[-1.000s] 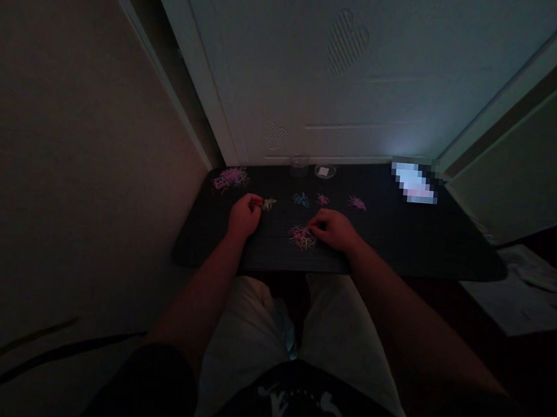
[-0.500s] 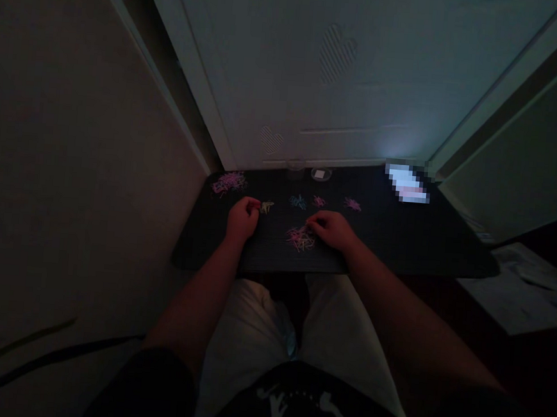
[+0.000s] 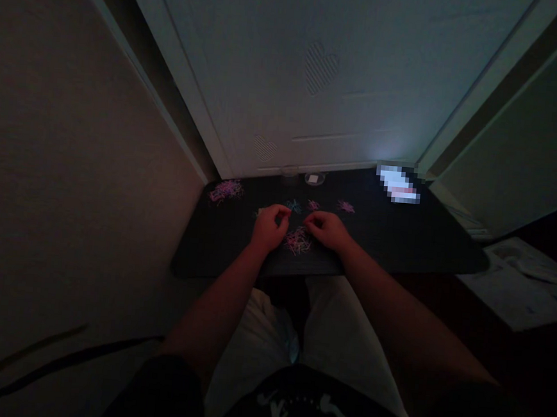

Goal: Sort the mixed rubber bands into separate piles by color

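Observation:
My left hand [image 3: 271,226] is closed in a pinch just left of the blue pile [image 3: 293,206], partly covering a pale yellowish pile [image 3: 259,213]. My right hand [image 3: 326,228] is also pinched, above and right of a mixed pile of thin pieces [image 3: 298,241] near the table's front. Whatever either hand holds is too small and dark to make out. Behind my right hand lie a small pink pile [image 3: 313,205] and a pinkish-purple pile [image 3: 346,207]. A larger pink and purple pile [image 3: 226,191] sits at the table's back left.
The dark table [image 3: 401,244] stands against a white door. At its back are a round clear lid [image 3: 315,179] with a white label and a dim clear container [image 3: 289,176]. A lit, pixelated screen [image 3: 398,183] lies at the back right. Pale sheets [image 3: 523,285] are beyond the right edge.
My left hand has moved right, from the yellowish pile toward the blue pile and my right hand. My right hand stays near the mixed pile. The camera view has shifted slightly.

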`<state>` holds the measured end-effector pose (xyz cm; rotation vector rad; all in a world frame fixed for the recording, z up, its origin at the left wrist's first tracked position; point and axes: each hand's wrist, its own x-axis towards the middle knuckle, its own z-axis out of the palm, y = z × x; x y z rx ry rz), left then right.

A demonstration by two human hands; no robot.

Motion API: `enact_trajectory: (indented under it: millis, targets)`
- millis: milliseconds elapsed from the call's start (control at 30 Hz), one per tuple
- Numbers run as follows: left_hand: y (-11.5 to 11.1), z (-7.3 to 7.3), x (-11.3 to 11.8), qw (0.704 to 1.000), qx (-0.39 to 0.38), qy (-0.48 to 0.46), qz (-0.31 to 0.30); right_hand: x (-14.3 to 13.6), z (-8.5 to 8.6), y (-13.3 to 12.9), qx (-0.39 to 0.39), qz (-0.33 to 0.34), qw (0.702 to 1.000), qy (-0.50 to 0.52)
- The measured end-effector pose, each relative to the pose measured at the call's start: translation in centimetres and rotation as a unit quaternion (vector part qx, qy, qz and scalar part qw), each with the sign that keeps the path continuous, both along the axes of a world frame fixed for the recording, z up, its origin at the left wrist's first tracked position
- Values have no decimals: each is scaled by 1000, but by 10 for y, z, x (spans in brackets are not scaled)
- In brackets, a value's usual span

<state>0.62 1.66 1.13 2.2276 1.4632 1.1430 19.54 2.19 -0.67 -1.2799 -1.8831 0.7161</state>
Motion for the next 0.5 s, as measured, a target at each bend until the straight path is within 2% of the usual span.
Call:
enact_trajectory:
  millis: [100,233,400,500]
  targets:
    - [1,-6,8,1000,-29,3,-9,0,-2,1,1,1,1000,18]
    - [0,-11,7,998,-50,28,-2,1,-4,1,2,8,999,42]
    - [-2,-10,8,994,-52,90,-23,1,-2,0,-1,11,998,65]
    - [-2,-9,10,991,-54,120,-38,1,0,-1,21,0,999,36]
